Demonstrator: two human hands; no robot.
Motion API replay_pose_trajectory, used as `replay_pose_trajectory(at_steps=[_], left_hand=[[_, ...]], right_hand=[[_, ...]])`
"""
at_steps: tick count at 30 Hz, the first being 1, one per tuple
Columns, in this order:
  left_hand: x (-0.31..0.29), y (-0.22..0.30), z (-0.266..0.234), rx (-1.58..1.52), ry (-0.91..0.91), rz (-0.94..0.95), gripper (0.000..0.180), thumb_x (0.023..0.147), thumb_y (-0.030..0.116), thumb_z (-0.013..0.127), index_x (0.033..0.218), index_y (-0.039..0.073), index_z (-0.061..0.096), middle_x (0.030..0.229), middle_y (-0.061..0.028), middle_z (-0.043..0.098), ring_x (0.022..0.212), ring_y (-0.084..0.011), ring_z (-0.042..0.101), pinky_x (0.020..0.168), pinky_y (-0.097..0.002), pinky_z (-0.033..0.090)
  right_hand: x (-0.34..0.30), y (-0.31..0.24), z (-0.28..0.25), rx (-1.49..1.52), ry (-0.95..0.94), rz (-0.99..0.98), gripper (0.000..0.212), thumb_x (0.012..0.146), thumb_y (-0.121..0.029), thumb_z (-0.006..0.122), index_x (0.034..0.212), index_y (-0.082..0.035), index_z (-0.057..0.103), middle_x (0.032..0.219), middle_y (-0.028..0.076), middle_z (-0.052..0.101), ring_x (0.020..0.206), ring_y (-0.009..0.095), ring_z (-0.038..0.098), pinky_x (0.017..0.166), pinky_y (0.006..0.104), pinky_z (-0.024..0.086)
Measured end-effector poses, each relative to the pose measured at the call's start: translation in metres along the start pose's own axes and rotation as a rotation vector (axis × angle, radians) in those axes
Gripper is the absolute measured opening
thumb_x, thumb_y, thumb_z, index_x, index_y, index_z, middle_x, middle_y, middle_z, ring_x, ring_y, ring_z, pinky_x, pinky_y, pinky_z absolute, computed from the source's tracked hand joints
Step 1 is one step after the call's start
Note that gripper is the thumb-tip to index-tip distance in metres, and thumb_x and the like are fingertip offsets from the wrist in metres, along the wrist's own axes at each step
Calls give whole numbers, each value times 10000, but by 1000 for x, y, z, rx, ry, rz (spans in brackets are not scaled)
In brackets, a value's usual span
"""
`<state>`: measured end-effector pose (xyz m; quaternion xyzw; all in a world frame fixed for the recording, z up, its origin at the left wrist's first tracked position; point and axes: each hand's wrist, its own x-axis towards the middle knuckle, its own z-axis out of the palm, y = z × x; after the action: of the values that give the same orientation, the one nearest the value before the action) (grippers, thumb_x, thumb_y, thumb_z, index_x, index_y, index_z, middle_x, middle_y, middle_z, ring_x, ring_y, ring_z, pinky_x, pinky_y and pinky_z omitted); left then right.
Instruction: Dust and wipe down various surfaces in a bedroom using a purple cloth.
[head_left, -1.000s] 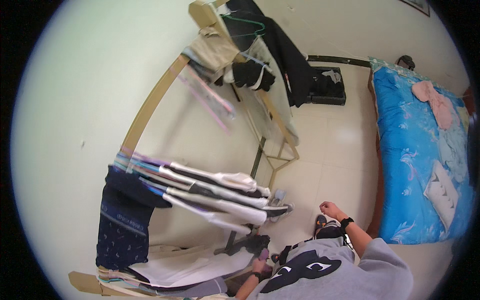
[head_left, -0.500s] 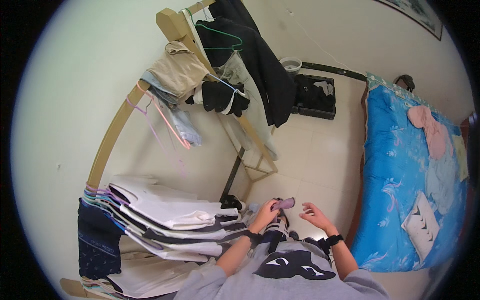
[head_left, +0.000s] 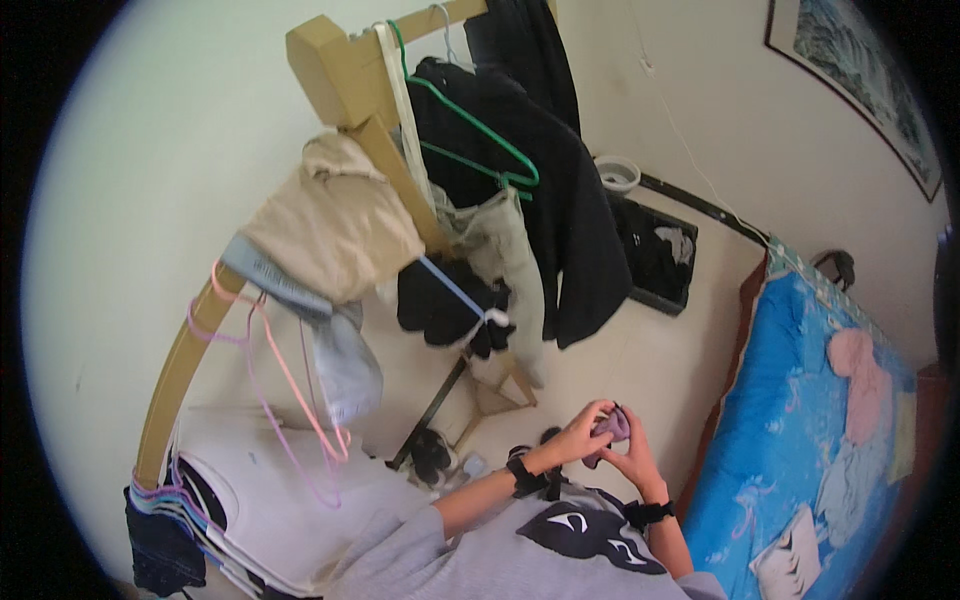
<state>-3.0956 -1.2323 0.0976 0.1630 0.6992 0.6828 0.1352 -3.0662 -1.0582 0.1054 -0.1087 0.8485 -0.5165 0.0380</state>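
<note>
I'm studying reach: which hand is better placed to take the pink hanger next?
Left, it seems: the left hand is nearer the pink hanger, while the right hand is on the bed side. Both hold the purple item, though.

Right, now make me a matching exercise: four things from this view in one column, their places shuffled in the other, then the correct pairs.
Things:
1. mauve fabric bundle
2. green clothes hanger
3. framed landscape picture
4. black crate

Places:
A. on the wall, upper right of the view
B. between the fingers of the left hand and right hand
C. on the floor, left of the bed's far end
D. hung from the upper rail

Pairs: 1-B, 2-D, 3-A, 4-C
</note>
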Motion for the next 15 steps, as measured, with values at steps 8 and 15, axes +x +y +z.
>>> replay_pose_trajectory(at_steps=[8, 15], left_hand=[[115, 11, -43, 64, 35, 29, 345, 875, 95, 578, 1203, 32, 490, 1141, -101, 499, 1048, -206, 523, 900, -329, 449], [172, 10, -75, 196, 253, 46, 444, 852, 100, 597, 1272, 48, 463, 1229, -124, 451, 1131, -216, 479, 951, -326, 419]], right_hand=[[132, 26, -38, 111, 52, 13, 432, 703, -50, 690, 1114, 8, 569, 997, 139, 618, 940, 251, 603, 842, 338, 467], [255, 27, -75, 242, -316, 95, 346, 759, -83, 625, 1082, 34, 588, 889, 96, 646, 819, 156, 594, 761, 294, 481]])
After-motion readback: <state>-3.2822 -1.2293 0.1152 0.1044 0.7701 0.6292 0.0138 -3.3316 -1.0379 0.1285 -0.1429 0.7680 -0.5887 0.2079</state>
